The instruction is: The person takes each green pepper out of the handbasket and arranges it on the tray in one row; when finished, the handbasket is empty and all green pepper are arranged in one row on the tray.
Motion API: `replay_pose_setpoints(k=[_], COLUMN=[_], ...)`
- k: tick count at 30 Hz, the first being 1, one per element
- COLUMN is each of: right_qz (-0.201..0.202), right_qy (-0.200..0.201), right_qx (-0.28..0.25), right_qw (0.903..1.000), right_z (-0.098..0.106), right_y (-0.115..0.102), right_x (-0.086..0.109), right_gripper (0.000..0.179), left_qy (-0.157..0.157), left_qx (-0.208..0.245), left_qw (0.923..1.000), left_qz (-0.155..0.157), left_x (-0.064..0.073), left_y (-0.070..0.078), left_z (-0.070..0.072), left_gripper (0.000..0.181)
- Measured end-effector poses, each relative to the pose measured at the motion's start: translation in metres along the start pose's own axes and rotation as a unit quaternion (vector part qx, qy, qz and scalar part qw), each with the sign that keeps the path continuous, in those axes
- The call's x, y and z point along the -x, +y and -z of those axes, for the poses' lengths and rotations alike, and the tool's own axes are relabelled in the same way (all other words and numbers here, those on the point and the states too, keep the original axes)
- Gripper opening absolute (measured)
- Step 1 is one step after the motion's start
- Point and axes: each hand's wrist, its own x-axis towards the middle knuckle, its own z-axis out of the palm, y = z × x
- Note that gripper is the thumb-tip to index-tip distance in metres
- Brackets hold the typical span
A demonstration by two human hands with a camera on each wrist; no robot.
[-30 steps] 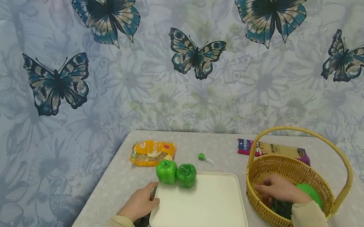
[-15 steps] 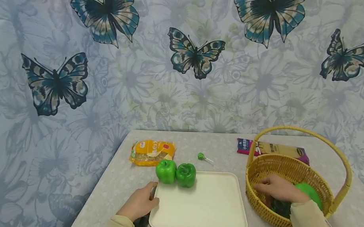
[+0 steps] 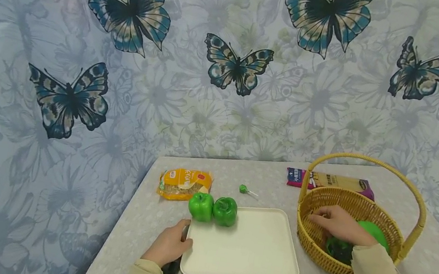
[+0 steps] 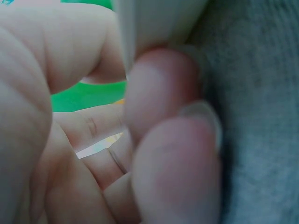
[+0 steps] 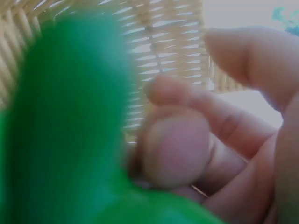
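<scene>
My left hand (image 3: 170, 245) grips the left rim of the cream tray (image 3: 243, 252); in the left wrist view, the tray's edge (image 4: 159, 23) runs between thumb and fingers. Two green bell peppers (image 3: 225, 211) sit side by side at the tray's far left corner. My right hand (image 3: 340, 223) is down inside the yellow wicker basket (image 3: 306, 246), fingers loosely bent. Beneath its wrist lies a dark green bell pepper (image 3: 337, 250). A lighter green rounded item (image 3: 374, 230) shows behind the wrist. Close up, a blurred green stem (image 5: 70, 112) stands beside the fingertips, with nothing between thumb and fingers.
An orange food packet (image 3: 184, 184) lies behind the peppers on the left. A green lollipop (image 3: 243, 189) is beyond the tray's far edge. Behind the basket lies a long purple and tan packet (image 3: 331, 181). The basket's tall handle (image 3: 366, 157) arches over the right hand.
My right hand has lifted slightly inside the basket and its fingers have loosened, showing more of the dark green pepper below. The left hand and tray have stayed put.
</scene>
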Motion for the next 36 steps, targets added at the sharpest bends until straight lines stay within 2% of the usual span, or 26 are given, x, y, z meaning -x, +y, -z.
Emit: replay_pose_setpoints(k=[6,14,18,25,30,36], right_qz=[0.007,-0.029,-0.024,-0.015,-0.017,-0.02], right_qy=[0.033,0.092,0.13,0.197,0.205,0.182], right_qx=[-0.034,-0.064,-0.082,-0.066,-0.058,-0.001], right_qw=[0.9989,0.9933,0.9878,0.978,0.9769,0.9831], right_z=[0.0029,0.0077,0.0095,0.0092,0.0076,0.0061], right_y=[-0.0012,0.0022,0.002,-0.0029,-0.0033,-0.0021], right_x=[0.0021,0.0049,0.0056,0.0051,0.0027,0.0025], right_gripper=[0.042,0.056,0.053,0.046,0.045,0.043], left_qy=[-0.002,-0.005,-0.003,0.005,0.005,0.003], left_qx=[0.002,-0.002,-0.003,-0.005,-0.001,-0.006], left_qw=[1.0,1.0,1.0,0.9999,1.0,1.0], left_qz=[0.002,-0.001,-0.002,-0.009,-0.008,-0.005], left_x=[0.0007,0.0002,0.0001,0.0001,0.0015,0.0012], left_y=[0.0001,-0.0006,-0.001,-0.0012,-0.001,-0.0008], left_z=[-0.0001,-0.0009,-0.0007,0.0007,0.0008,0.0], left_gripper=[0.062,0.062,0.063,0.063,0.063,0.063])
